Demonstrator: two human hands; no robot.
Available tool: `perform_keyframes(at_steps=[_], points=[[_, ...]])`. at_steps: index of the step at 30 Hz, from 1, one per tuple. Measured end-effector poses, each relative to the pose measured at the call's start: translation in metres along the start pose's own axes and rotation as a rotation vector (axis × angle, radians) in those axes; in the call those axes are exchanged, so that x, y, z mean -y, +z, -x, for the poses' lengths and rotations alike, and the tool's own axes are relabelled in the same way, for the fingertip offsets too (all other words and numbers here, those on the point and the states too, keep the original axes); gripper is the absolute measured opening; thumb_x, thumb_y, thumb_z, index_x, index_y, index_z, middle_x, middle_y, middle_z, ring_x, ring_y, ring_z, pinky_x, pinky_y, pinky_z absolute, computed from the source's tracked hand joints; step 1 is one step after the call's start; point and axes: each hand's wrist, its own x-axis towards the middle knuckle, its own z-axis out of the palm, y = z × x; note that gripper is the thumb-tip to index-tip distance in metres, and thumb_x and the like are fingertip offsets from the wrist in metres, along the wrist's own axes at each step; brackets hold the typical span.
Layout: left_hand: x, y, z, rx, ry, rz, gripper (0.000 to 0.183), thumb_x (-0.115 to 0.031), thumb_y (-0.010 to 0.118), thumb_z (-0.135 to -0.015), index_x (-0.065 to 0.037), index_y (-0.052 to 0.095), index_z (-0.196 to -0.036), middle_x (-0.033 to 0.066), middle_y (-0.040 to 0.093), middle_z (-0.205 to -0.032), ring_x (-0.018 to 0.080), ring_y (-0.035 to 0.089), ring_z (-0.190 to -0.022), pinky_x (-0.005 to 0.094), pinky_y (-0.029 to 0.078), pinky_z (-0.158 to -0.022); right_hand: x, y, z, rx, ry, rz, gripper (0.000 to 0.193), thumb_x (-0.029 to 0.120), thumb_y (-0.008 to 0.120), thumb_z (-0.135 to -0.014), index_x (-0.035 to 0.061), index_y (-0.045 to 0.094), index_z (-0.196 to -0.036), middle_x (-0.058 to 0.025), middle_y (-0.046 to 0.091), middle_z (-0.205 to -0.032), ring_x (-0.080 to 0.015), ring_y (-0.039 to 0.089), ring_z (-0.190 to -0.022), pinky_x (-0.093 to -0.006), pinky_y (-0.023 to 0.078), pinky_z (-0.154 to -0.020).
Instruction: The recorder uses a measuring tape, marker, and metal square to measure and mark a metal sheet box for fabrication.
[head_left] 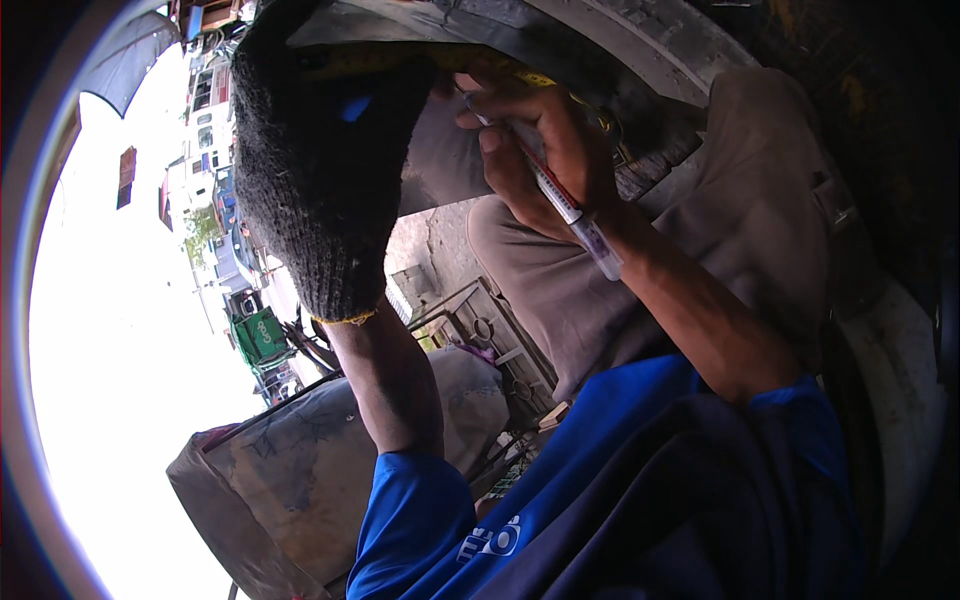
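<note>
My right hand (555,135) is closed round a pen (556,192) with a white barrel and a clear end, its tip slanting up and to the left. Just past the fingertips runs a yellow strip (535,76) that looks like a tape measure blade, partly in shadow. A dark grey knitted glove with a yellow cuff edge covers my left hand (315,170), which is raised at the upper left beside the strip. Deep shadow hides its fingers, so what they touch cannot be made out. Beneath both hands lies a smooth grey sheet (440,160).
My legs in greyish-brown trousers (640,290) are bent close to the right forearm. A draped grey cover (290,480) stands at lower left, with a metal gate (505,335) beside it. Beyond are a green box (260,338) and a bright street.
</note>
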Motion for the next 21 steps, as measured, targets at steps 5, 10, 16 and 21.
perform_keyframes(at_steps=[5,10,16,21], points=[[0.049,-0.017,-0.01,0.075,0.282,-0.146,0.081,-0.032,0.096,-0.072,-0.013,0.054,-0.139,0.013,0.066,-0.119,0.0279,0.069,-0.104,0.0392,0.055,-0.091,0.001,0.002,-0.001,0.02,-0.004,0.014,0.024,0.004,0.06,-0.1,-0.0043,0.053,-0.121,-0.0237,0.071,-0.12,-0.0265,0.069,-0.117,-0.036,0.056,-0.099],[0.04,-0.013,-0.008,0.03,0.293,-0.132,0.071,-0.03,0.091,-0.078,-0.011,0.057,-0.138,0.0133,0.068,-0.121,0.026,0.07,-0.104,0.0369,0.056,-0.09,-0.002,-0.002,-0.001,0.008,-0.027,0.022,0.023,0.005,0.06,-0.1,-0.0044,0.053,-0.12,-0.0237,0.071,-0.12,-0.0254,0.071,-0.114,-0.036,0.057,-0.097],[0.028,0.0,-0.007,-0.278,0.403,-0.198,0.07,-0.022,0.088,-0.078,-0.009,0.054,-0.138,0.0135,0.069,-0.12,0.0262,0.072,-0.098,0.0365,0.057,-0.083,0.006,-0.01,-0.004,-0.124,-0.035,-0.084,0.015,0.01,0.073,-0.091,0.0056,0.07,-0.105,-0.0125,0.073,-0.101,-0.0261,0.072,-0.089,-0.0361,0.057,-0.079],[0.016,0.024,-0.007,-0.567,0.439,-0.275,0.07,-0.016,0.086,-0.078,-0.006,0.053,-0.139,0.0137,0.07,-0.12,0.0264,0.074,-0.092,0.0361,0.059,-0.078,0.003,-0.018,-0.026,-0.129,-0.043,0.302,0.023,0.015,0.075,-0.095,0.003,0.067,-0.113,-0.0111,0.067,-0.102,-0.0189,0.068,-0.096,-0.0324,0.054,-0.082]])
